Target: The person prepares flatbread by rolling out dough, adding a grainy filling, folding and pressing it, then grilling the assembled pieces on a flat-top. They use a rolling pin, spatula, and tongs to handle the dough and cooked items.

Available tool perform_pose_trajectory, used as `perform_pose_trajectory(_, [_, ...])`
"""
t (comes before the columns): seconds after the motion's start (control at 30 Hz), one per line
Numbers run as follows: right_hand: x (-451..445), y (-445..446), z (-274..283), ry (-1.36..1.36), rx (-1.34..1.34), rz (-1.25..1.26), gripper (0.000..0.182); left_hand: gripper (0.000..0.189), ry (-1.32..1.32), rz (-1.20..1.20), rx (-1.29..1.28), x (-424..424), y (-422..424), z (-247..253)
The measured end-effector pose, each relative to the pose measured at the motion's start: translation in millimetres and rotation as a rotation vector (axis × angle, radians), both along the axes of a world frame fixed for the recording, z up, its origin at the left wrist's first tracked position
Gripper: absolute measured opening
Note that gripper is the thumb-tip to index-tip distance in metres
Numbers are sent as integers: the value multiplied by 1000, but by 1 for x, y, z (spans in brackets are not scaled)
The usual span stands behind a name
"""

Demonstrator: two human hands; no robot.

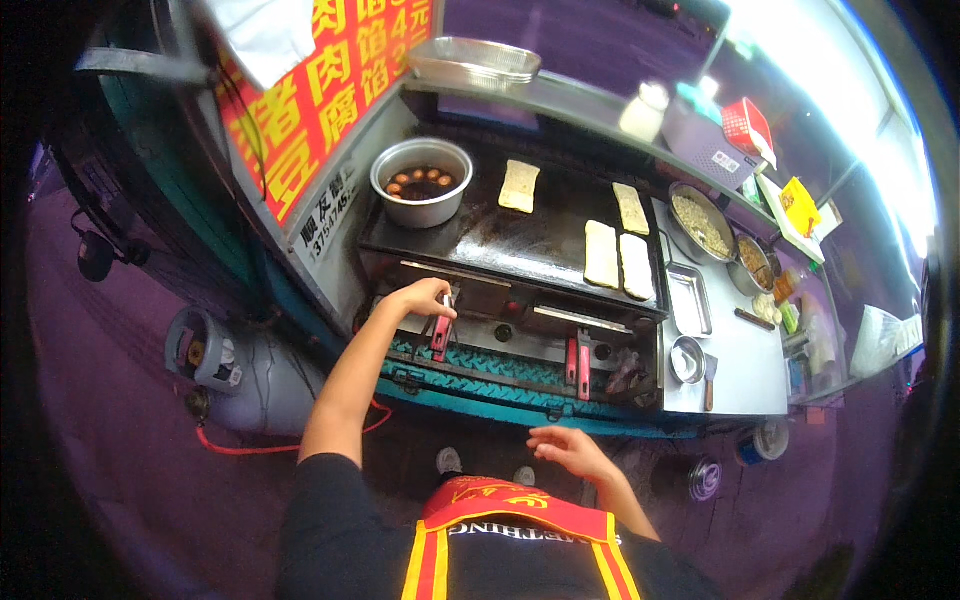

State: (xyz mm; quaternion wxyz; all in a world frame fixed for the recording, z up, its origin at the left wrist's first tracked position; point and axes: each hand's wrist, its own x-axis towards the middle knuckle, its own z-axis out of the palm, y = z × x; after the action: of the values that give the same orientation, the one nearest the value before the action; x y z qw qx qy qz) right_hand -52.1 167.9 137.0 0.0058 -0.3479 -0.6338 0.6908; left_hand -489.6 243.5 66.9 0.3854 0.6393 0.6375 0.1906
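At the front of the black griddle (480, 247), my left hand (426, 297) has its fingers closed around the upper end of a red handle (441, 335) below the cooking plate. A second pair of red handles (583, 371) sits farther right. My right hand (571, 452) hangs free in front of my apron (517, 504), fingers apart. On the griddle, two pale flatbreads (602, 253) lie side by side near the front right. Behind them is a browner flatbread (631, 208), and another browned flatbread (519, 186) lies toward the back middle.
A metal pot (421, 214) of eggs in dark liquid stands at the griddle's left. Right of it, a counter (739, 375) holds filling bowls (701, 225), a steel tray (689, 300), a small bowl (686, 360) and a scraper (710, 382). A gas cylinder (262, 390) with red hose stands at lower left.
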Motion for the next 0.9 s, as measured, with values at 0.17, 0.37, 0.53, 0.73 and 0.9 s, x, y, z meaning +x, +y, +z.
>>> perform_pose_trajectory(0.17, [-33,10,53,-3,-250,288,43,32,44,173,295,70,-117,190])
perform_pose_trajectory(0.37, [-91,-1,122,502,-513,324,67,21,140,297,662,129,-216,310])
perform_pose_trajectory(0.53, [-136,23,114,741,-781,-149,64,20,32,143,972,185,-161,243])
perform_pose_trajectory(0.73, [-131,134,55,527,-481,-596,32,35,-142,189,740,224,-90,137])
perform_pose_trajectory(0.9, [-87,265,-19,90,-200,-473,44,52,-116,277,447,205,-86,110])
